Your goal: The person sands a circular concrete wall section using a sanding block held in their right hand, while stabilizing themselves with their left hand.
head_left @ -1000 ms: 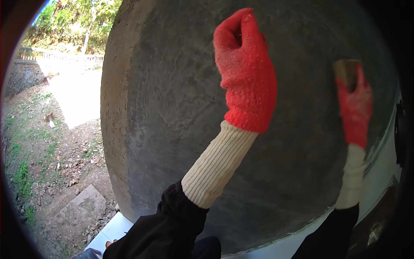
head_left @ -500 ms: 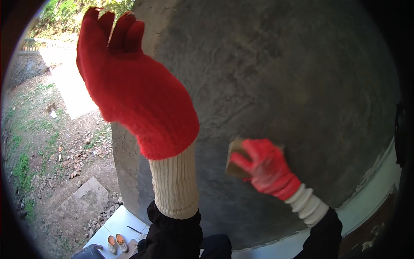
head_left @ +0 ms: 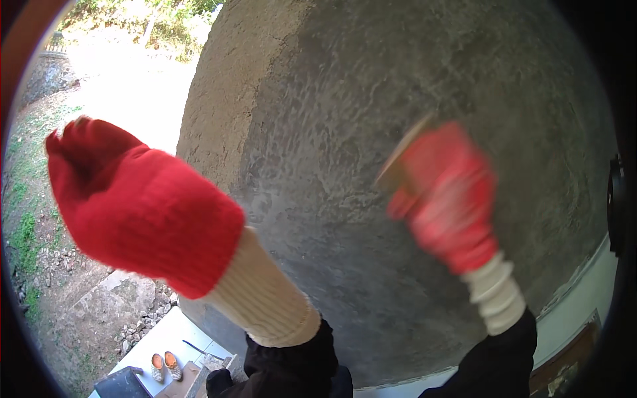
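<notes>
My left hand [head_left: 146, 205], in a red knitted glove with a long cream cuff, is raised at the left, clear of the wall. Its fingers are loosely bent and partly apart, with nothing seen in them. My right hand [head_left: 454, 192], in a red glove with a white cuff, is closed on a flat tan block [head_left: 400, 159]. Motion blurs this hand and the block, so the block's exact kind is unclear. The block is tilted at the grey plastered wall [head_left: 345, 219], which shows swirling damp-looking marks. Whether the block touches the wall is hard to tell.
A rough brown strip [head_left: 222, 99] runs along the wall's left edge. Below left, a white tiled ledge [head_left: 133, 355] holds a pair of shoes [head_left: 164, 367] and a dark box [head_left: 123, 383]. Beyond lies ground with rubble [head_left: 136, 331]. A pale band [head_left: 577, 292] borders the wall's lower right.
My right hand has moved up and to the right with the tan block, which has turned more edge-on. My left hand has dropped down and left, its fingers more bent. The view has shifted.
</notes>
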{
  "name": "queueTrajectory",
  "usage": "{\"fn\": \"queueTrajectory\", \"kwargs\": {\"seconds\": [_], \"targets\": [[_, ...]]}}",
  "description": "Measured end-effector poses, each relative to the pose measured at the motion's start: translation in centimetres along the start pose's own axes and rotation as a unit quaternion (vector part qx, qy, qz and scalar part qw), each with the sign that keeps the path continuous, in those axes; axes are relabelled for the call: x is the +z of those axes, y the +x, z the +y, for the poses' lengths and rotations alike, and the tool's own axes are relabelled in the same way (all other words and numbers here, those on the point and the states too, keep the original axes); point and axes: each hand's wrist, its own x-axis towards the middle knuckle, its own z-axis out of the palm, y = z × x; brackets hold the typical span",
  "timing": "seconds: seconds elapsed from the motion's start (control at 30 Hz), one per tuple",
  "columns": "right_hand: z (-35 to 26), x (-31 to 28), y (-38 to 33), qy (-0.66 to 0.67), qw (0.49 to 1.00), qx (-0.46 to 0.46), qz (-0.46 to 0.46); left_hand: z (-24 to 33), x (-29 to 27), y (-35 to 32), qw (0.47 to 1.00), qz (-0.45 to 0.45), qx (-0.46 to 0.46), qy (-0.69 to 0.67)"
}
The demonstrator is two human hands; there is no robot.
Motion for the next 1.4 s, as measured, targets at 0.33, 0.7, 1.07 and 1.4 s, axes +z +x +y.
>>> {"fn": "queueTrajectory", "kwargs": {"seconds": [0.33,0.7,1.07,1.4], "targets": [[4.4,-4.1,8.1,-0.292,0.919,-0.041,0.263,0.0,-2.0,1.9,0.960,-0.006,-0.079,-0.270],[-5.1,8.2,4.2,-0.138,0.950,-0.265,-0.095,-3.2,1.0,-2.3,0.937,0.126,-0.211,-0.249],[6.1,-6.3,20.8,-0.328,0.876,0.022,0.353,-3.3,3.0,-2.8,0.962,0.059,-0.252,-0.089],[-0.6,15.9,8.0,0.075,0.936,-0.340,-0.061,-3.4,4.7,-5.3,0.936,0.052,-0.319,-0.139]]}}
